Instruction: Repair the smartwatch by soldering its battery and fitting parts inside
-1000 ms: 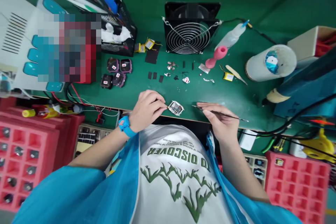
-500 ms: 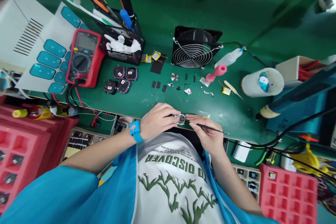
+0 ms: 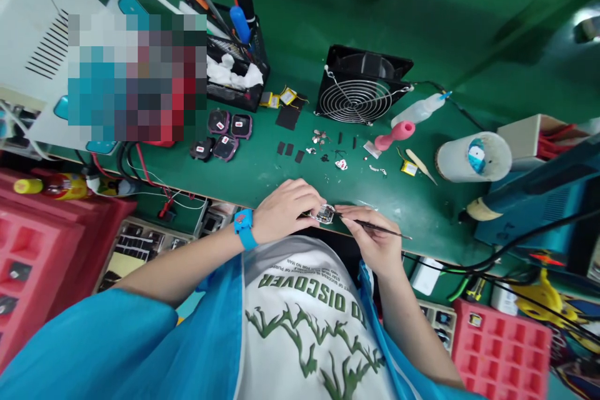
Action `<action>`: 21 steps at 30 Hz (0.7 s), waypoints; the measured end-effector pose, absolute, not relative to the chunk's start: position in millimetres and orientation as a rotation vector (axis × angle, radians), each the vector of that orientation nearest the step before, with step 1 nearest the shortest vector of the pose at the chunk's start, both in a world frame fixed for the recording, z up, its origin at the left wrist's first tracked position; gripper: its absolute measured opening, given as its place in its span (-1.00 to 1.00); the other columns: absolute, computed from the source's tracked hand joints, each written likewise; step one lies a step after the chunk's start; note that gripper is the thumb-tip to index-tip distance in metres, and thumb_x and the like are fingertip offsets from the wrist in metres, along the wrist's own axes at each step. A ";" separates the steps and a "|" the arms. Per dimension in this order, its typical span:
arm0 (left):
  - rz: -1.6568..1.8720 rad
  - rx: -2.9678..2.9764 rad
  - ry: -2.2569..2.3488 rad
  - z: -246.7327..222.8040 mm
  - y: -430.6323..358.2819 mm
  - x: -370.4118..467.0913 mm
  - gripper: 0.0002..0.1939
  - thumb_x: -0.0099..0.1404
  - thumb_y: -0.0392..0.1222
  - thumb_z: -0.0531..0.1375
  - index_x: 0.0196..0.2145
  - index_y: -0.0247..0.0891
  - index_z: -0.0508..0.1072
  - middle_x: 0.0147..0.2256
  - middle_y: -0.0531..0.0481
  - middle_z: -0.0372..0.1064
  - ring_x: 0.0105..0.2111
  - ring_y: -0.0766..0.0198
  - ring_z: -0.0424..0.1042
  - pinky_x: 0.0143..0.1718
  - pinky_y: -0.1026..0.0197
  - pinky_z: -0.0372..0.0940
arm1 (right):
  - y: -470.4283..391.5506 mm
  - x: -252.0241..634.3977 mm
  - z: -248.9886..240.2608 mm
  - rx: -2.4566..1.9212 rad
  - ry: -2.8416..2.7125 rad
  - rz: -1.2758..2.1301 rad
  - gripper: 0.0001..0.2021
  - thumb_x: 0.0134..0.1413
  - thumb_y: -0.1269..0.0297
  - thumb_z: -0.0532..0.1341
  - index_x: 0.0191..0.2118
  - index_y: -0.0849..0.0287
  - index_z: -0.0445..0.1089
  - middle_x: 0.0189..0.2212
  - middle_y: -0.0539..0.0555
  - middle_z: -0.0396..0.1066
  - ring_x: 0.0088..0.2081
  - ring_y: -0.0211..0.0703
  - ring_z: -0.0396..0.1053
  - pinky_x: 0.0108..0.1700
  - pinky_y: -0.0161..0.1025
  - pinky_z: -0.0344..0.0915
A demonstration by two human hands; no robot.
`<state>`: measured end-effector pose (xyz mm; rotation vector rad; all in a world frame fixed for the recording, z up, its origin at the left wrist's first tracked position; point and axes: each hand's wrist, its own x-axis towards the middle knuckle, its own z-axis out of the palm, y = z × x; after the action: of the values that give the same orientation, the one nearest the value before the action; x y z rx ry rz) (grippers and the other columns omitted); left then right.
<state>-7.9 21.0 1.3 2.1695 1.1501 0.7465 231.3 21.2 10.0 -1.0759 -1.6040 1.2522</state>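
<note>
My left hand (image 3: 291, 211) pinches a small square device with exposed electronics (image 3: 324, 214) at the table's front edge. Between the fingers of my right hand (image 3: 375, 239) is a thin dark tool, like tweezers or a fine pick (image 3: 382, 230); its tip meets the right side of the device. Exactly which kind of tool it is, I cannot make out. Beyond my hands lie small loose parts (image 3: 320, 137), a red-and-white piece (image 3: 340, 164) and several dark rectangular pads (image 3: 289, 150). Several dark watch-like cases (image 3: 225, 147) sit to the left.
A black fan (image 3: 359, 90) stands at the back, with a pink dumbbell-shaped object (image 3: 394, 135) and a clear bottle (image 3: 419, 110) beside it. On the right are a white cup (image 3: 447, 159) and a blue machine (image 3: 510, 200). A black mesh tool holder (image 3: 248, 97) stands left.
The view has shifted slightly, so the bench items sit a little further right. My left fingers have shifted on the device, showing more of it; the right hand's grip looks unchanged.
</note>
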 end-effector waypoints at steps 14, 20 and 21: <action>0.642 2.032 1.145 6.8 23.1 -6.7 -0.64 0.32 -0.27 0.36 -0.53 -0.24 0.28 -0.06 0.02 0.61 -0.09 0.19 0.43 -0.01 0.12 0.21 | 18.1 231.8 7.3 -0.980 -1.615 1.263 -0.76 0.22 0.53 0.34 -0.17 -0.01 0.65 -0.21 0.02 0.69 -0.08 -0.06 0.66 0.02 -0.09 0.58; 0.599 1.998 1.135 10.1 25.1 -8.1 -0.73 0.32 -0.39 0.25 -0.50 -0.22 0.31 -0.02 0.04 0.61 -0.04 0.18 0.46 0.06 0.11 0.26 | 15.6 232.5 5.4 -0.998 -1.629 1.258 -0.78 0.25 0.50 0.33 -0.17 -0.01 0.64 -0.21 0.03 0.68 -0.10 -0.07 0.65 0.00 -0.10 0.57; 0.598 1.993 1.130 11.1 25.8 -9.1 -0.74 0.32 -0.40 0.25 -0.49 -0.22 0.32 -0.01 0.03 0.61 -0.05 0.19 0.46 0.06 0.11 0.27 | 15.6 231.8 5.4 -0.994 -1.621 1.250 -0.77 0.25 0.50 0.33 -0.16 -0.01 0.64 -0.20 0.03 0.68 -0.10 -0.07 0.65 0.00 -0.10 0.57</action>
<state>-9.1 25.8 11.1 1.9925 1.1303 0.5977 231.8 15.6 5.4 -0.9944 -1.6215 1.2504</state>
